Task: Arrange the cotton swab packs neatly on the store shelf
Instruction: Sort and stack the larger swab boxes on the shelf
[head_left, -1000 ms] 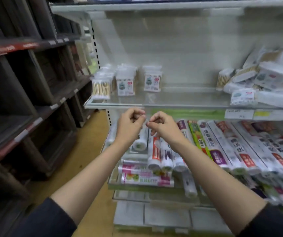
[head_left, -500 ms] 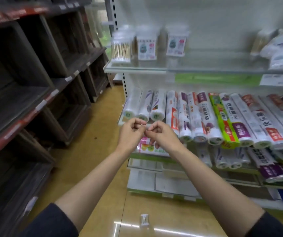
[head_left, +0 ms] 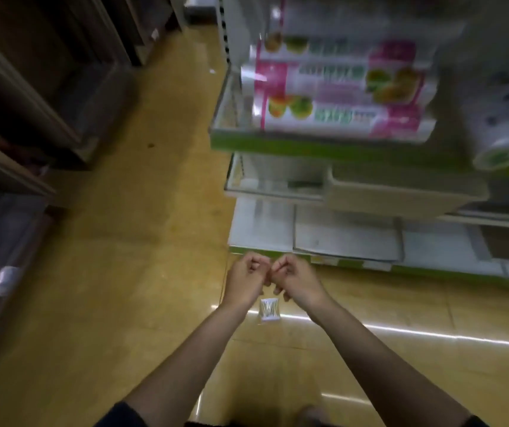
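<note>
- Both forearms are seen extended forward over the floor (head_left: 142,241), with dark sleeve cuffs just visible at the near edge of the view.
- The left hand (head_left: 245,280) and the right hand (head_left: 297,280) are held side by side with knuckles touching or nearly touching; the contact cannot be resolved.
- Grip, left: fingers are curled into the palm. Nothing is seen held in it.
- Grip, right: fingers are likewise curled inward, thumb tucked toward the left hand. No object is seen in it, though something very small pinched between the two hands cannot be ruled out at this sharpness.
- One cotton swab pack (head_left: 269,309) is recorded lying flat on the floor, just near of the two hands and between the wrists in the view. It is a small clear pouch with pale sticks inside. It is not touched by either hand.
- The store shelf (head_left: 324,149) is located at the far right; its green front edge is blurred.
- On that shelf, pink-and-green rolls (head_left: 342,97) are stacked lengthwise, and white rolls (head_left: 499,149) lie to their right with their ends facing outward.
- Below, a lower shelf (head_left: 277,192) and a white base tier (head_left: 262,226) are noted, the base carrying flat grey sheets (head_left: 345,238).
- Dark wooden shelving (head_left: 25,97) is observed along the left side of the aisle.
- A bright streak of reflected light is noted across the floor, to the right of the pack.
</note>
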A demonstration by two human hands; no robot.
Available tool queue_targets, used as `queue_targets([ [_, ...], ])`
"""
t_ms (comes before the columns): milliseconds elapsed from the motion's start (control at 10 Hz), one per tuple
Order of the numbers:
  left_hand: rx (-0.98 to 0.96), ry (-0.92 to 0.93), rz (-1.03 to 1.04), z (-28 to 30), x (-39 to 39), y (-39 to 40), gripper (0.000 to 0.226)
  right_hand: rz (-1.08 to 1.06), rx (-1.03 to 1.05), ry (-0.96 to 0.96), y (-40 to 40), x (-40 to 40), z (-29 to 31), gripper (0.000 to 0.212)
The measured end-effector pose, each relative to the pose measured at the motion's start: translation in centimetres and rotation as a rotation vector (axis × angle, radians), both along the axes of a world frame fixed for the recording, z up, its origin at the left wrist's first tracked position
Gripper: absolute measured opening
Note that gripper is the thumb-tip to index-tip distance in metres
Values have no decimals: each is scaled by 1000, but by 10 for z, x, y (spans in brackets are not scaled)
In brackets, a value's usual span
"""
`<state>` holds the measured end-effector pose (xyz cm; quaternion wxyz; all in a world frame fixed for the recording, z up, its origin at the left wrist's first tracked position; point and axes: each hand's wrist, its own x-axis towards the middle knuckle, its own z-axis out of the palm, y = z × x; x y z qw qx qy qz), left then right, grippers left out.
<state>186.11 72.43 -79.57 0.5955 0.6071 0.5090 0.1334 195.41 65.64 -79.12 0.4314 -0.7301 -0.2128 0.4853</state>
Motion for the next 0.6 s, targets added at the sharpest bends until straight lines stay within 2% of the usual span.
queue_targets([
  [200,-234,103,76,-228,6,-13,18,-73,-126,-2,-9,2,-217,20],
  [300,-273,227,60,-322,10,-15,22,4,-216,-37,0,9,-306,25],
  [400,-279,319,41,-382,9,-11,10,125,-277,-61,17,15,-370,20],
  [500,-296,289,31,-421,10,-4,21,215,-362,-62,29,11,-404,31],
  [600,-340,256,-8,-414,12,0,27,181,-392,36,33,-1,-408,32],
])
